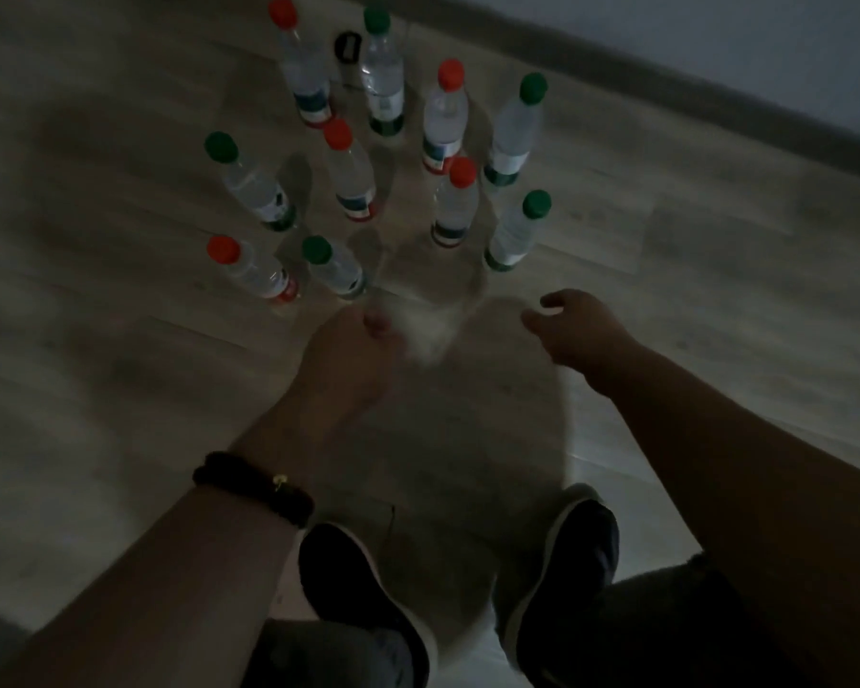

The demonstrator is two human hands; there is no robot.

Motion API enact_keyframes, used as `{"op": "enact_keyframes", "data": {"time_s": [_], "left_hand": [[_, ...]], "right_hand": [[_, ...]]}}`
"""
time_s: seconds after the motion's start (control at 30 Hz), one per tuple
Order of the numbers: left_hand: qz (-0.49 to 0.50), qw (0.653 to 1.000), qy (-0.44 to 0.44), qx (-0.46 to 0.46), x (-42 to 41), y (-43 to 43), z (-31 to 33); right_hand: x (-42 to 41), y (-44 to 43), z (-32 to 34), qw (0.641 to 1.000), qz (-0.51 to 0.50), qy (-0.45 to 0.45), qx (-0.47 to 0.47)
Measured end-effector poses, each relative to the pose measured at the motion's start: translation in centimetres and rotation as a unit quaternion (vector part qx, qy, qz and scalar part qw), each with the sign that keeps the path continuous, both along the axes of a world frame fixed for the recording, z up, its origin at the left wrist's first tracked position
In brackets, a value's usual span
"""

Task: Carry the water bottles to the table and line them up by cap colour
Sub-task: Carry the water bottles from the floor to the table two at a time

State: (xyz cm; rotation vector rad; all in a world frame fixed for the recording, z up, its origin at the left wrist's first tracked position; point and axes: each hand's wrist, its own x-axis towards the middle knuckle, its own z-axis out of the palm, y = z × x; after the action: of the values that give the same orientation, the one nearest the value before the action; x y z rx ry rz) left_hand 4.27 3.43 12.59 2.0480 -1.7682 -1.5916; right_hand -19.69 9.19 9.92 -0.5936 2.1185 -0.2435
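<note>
Several clear water bottles stand upright on the wooden floor (pixel 666 270) in dim light, some with red caps, some with green. Nearest me on the left are a red-capped bottle (pixel 257 270) and a green-capped bottle (pixel 336 270). On the right stand a red-capped bottle (pixel 454 206) and a green-capped bottle (pixel 513 235). My left hand (pixel 346 355), fingers curled in and holding nothing, hovers just below the near green-capped bottle. My right hand (pixel 579 332) is empty with fingers apart, below and right of the right green-capped bottle. Neither hand touches a bottle.
A small black object (pixel 347 48) lies on the floor between the two farthest bottles. A dark skirting board (pixel 691 91) and wall run along the upper right. My two dark shoes (pixel 358 588) stand at the bottom. No table is in view.
</note>
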Motion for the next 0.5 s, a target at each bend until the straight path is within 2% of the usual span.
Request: {"op": "enact_keyframes", "data": {"time_s": [0.07, 0.13, 0.2, 0.23, 0.33, 0.5], "left_hand": [[-0.157, 0.985, -0.07, -0.032, 0.0, -2.1, -0.6], [-0.287, 0.946, -0.147, -0.015, 0.3, -4.0, -1.5], [-0.336, 0.917, -0.208, 0.042, 0.9, -5.5, -2.7], [-0.321, 0.918, -0.221, 0.071, 1.2, -6.1, -3.4], [-0.181, 0.955, -0.203, 0.118, 1.9, -7.5, -5.0], [-0.003, 0.992, -0.115, 0.056, 3.0, -8.0, -7.6]], "right_hand": [[-1.0, -1.6, -1.9, 0.999, -0.038, 0.006, -0.019], [-1.8, -3.4, -3.6, 0.997, -0.06, 0.013, -0.042], [-2.4, -5.4, -5.3, 0.991, -0.105, 0.006, -0.079], [-2.6, -6.3, -6.0, 0.987, -0.13, 0.004, -0.097], [-2.7, -8.4, -7.7, 0.978, -0.155, 0.012, -0.135], [-1.6, -9.4, -10.2, 0.967, -0.159, 0.025, -0.198]]}}
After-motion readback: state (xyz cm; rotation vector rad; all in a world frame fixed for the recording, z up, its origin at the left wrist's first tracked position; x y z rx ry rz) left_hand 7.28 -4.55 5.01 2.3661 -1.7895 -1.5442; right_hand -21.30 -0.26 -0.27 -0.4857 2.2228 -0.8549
